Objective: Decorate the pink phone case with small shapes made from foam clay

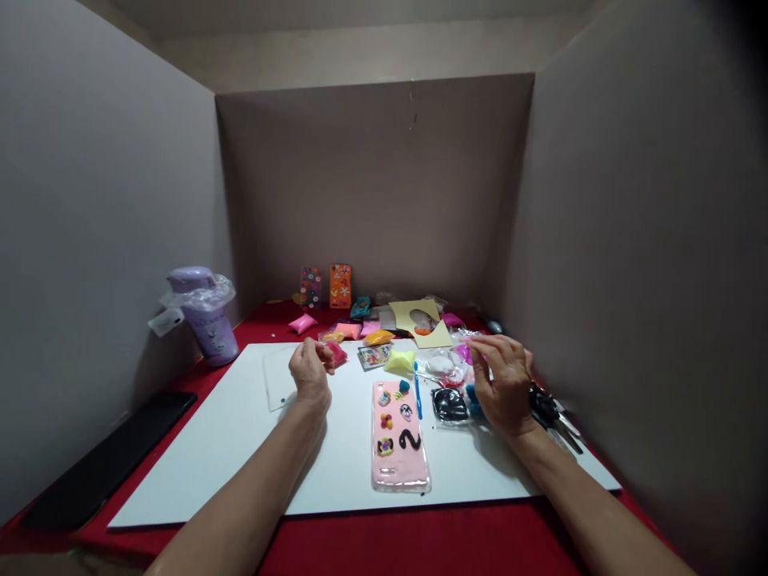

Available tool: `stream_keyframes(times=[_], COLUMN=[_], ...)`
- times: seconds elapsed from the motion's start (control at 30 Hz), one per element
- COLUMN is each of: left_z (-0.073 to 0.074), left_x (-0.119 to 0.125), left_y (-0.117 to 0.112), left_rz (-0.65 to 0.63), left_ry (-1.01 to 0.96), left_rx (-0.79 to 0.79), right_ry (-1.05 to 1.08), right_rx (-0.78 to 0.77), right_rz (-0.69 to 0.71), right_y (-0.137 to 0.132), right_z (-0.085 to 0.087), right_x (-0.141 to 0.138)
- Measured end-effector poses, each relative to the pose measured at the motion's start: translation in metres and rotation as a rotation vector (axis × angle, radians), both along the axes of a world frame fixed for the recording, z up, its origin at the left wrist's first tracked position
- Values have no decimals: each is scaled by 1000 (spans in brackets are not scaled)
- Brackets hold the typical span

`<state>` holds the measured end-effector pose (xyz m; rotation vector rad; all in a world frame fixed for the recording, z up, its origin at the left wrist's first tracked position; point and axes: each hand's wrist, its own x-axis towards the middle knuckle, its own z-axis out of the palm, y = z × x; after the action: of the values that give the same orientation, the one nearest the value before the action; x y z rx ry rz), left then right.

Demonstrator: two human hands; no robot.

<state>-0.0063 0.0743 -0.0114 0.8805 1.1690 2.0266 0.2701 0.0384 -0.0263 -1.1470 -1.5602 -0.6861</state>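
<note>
A pink phone case (393,472) lies flat on the white board, decorated with small clay shapes, among them a black curved piece (410,439), a yellow-and-pink flower (386,421) and a teal heart (404,386). My left hand (310,373) hovers left of the case, fingers curled closed; anything inside them is hidden. Beneath and beside it is a clear case (277,384). To the right, my right hand (502,382) is above the clay packets, thumb and fingers drawn together; I cannot make out what they hold. Nearby lie a black clay packet (450,406) and a blue tool (418,392).
Several clay packets, including a yellow one (401,362), spread across the board's far side. Scissors (549,410) lie at the right. A purple bottle (207,320) and a long black object (114,456) are left. Two decorated cases, one orange (340,286), stand at the back.
</note>
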Motion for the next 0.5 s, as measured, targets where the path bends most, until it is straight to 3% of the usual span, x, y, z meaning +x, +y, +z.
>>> stream_keyframes(times=[0.1, 0.3, 0.4, 0.5], left_z=[11, 51, 51, 36], left_x=[-10, -45, -56, -61], left_y=[7, 40, 62, 82], left_rz=[58, 133, 60, -61], left_ry=[10, 165, 330, 484], left_rx=[12, 22, -40, -115], right_ry=[-4, -18, -19, -21], right_rx=[3, -2, -3, -12], right_rz=[13, 34, 48, 63], right_y=[1, 6, 7, 7], right_z=[-2, -6, -7, -8], right_x=[0, 1, 1, 2])
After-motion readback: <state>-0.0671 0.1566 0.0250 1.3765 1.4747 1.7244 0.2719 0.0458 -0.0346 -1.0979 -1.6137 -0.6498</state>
